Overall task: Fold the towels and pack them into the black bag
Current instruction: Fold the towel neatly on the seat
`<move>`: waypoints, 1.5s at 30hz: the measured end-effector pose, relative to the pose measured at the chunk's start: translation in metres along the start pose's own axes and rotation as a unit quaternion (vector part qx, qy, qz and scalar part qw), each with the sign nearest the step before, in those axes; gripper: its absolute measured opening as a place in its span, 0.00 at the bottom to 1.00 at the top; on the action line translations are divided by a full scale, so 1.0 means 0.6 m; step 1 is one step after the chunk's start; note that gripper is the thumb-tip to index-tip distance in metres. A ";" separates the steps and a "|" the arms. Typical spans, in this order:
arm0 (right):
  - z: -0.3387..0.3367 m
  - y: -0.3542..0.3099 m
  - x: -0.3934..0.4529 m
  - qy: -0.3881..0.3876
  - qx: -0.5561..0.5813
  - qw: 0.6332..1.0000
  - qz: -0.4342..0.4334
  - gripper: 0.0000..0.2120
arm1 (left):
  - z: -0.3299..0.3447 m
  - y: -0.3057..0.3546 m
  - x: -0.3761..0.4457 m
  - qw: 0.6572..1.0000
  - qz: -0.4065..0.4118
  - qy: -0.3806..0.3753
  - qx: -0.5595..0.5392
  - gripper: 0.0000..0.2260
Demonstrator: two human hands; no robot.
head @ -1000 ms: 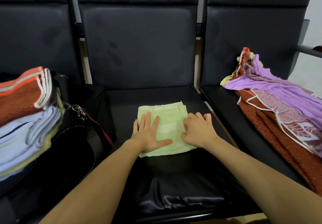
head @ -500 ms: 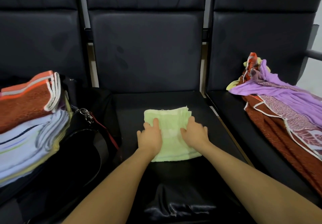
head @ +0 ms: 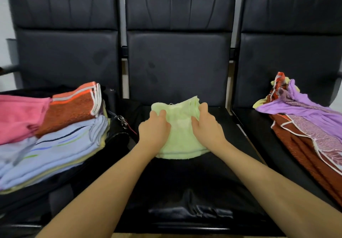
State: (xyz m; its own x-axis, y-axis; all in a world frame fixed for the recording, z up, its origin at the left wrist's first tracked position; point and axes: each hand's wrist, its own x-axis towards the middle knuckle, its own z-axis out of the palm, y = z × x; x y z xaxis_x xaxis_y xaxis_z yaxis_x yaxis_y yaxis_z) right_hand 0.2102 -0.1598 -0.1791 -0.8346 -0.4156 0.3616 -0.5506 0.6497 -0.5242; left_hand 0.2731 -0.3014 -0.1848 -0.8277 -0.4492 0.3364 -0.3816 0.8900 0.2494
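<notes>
A folded light green towel (head: 180, 132) is on the middle seat, its far edge lifted and bunched. My left hand (head: 154, 127) grips its left side and my right hand (head: 207, 127) grips its right side, fingers curled over the cloth. On the left seat stands the black bag (head: 118, 137), open, with a stack of folded towels in it: pink (head: 20, 115), orange-brown (head: 72, 111) and pale blue striped (head: 55, 150). Unfolded purple (head: 305, 111) and rust-red towels (head: 303, 150) lie heaped on the right seat.
Three black padded chairs stand side by side, their backrests (head: 177, 61) close behind the towel. A metal clip with a red strap (head: 123, 123) hangs at the bag's edge. A wrinkled black cushion front (head: 190, 210) lies between my forearms.
Both hands went from lying flat on the green towel to curling round its sides. The towel's far edge has risen off the seat. The view has tilted up and shifted left.
</notes>
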 end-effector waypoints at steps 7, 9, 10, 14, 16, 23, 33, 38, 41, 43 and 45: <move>-0.012 -0.147 0.018 0.043 0.063 0.994 -0.080 0.09 | -0.121 -0.088 0.012 0.996 -0.034 0.083 0.025 0.13; -0.004 -0.195 0.025 0.038 0.084 0.991 -0.097 0.10 | -0.151 -0.130 0.014 0.994 -0.046 0.092 0.030 0.15; 0.003 -0.219 0.028 0.032 0.093 0.990 -0.104 0.09 | -0.164 -0.152 0.013 0.994 -0.048 0.090 0.028 0.15; 0.039 -0.306 0.029 -0.005 0.132 0.986 -0.105 0.10 | -0.211 -0.245 0.000 0.994 -0.062 0.076 0.053 0.15; 0.060 -0.342 0.022 -0.029 0.153 0.982 -0.103 0.11 | -0.229 -0.291 -0.011 0.993 -0.073 0.070 0.057 0.15; 0.157 -0.424 -0.015 -0.123 0.117 0.982 -0.080 0.22 | -0.232 -0.404 -0.075 0.982 -0.139 -0.006 0.131 0.16; 0.201 -0.396 -0.025 -0.134 -0.179 0.933 -0.282 0.32 | -0.154 -0.433 -0.081 0.976 -0.139 -0.167 -0.009 0.23; 0.211 -0.383 -0.014 -0.251 -0.181 0.939 -0.150 0.27 | -0.150 -0.426 -0.084 0.965 -0.159 -0.207 0.012 0.24; 0.213 -0.381 -0.013 -0.260 -0.141 0.948 -0.115 0.27 | -0.162 -0.414 -0.085 0.967 -0.165 -0.194 0.026 0.24; 0.207 -0.380 -0.015 -0.232 -0.088 0.963 -0.109 0.25 | -0.175 -0.395 -0.087 0.978 -0.156 -0.141 -0.001 0.21; 0.193 -0.374 -0.013 -0.180 -0.017 0.979 -0.096 0.21 | -0.186 -0.368 -0.087 0.985 -0.146 -0.068 -0.062 0.19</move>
State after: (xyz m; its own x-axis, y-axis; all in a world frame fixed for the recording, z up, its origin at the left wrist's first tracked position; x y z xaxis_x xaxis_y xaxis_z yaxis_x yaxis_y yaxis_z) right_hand 0.3384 -0.3760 -0.1535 -0.6706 -0.7261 0.1518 -0.7025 0.5559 -0.4444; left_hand 0.4466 -0.4830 -0.1563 -0.7414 -0.6618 0.1107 -0.5648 0.7046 0.4297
